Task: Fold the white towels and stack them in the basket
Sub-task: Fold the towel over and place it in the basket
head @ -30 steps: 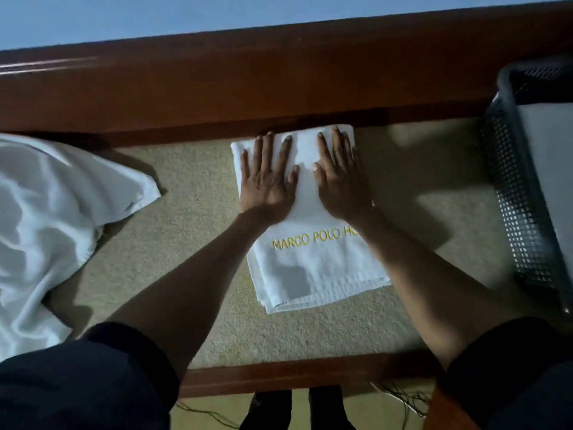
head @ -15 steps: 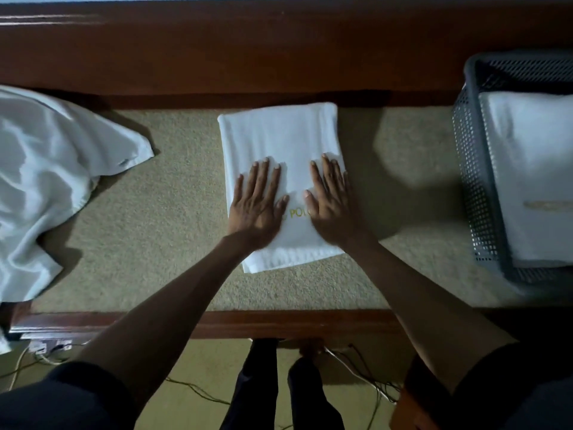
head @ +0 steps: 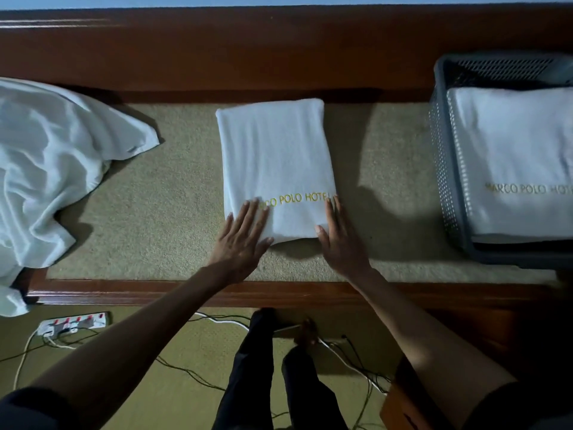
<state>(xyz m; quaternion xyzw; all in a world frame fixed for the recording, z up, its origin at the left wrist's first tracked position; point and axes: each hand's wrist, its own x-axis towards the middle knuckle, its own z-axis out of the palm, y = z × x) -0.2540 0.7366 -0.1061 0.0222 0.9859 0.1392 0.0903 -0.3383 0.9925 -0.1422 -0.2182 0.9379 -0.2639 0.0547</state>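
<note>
A folded white towel [head: 274, 156] with yellow "MARCO POLO HOTEL" lettering lies flat in the middle of the beige padded surface [head: 173, 212]. My left hand [head: 243, 240] rests flat, fingers spread, on the towel's near left corner. My right hand [head: 339, 240] lies flat at the near right corner and edge. Neither hand grips the cloth. At the right stands a grey perforated basket [head: 446, 181] holding a folded white towel [head: 514, 156] with the same lettering. A crumpled unfolded white towel [head: 46, 169] lies at the left.
A dark wooden rail [head: 279, 57] runs along the far side and a wooden edge [head: 186, 293] along the near side. Below, on the floor, lie a power strip [head: 74, 324], several cables, and my legs [head: 263, 383].
Both hands slid toward me over the folded towel, from its far end to its near corners, uncovering the lettering. The view shifted and shows more of the basket.
</note>
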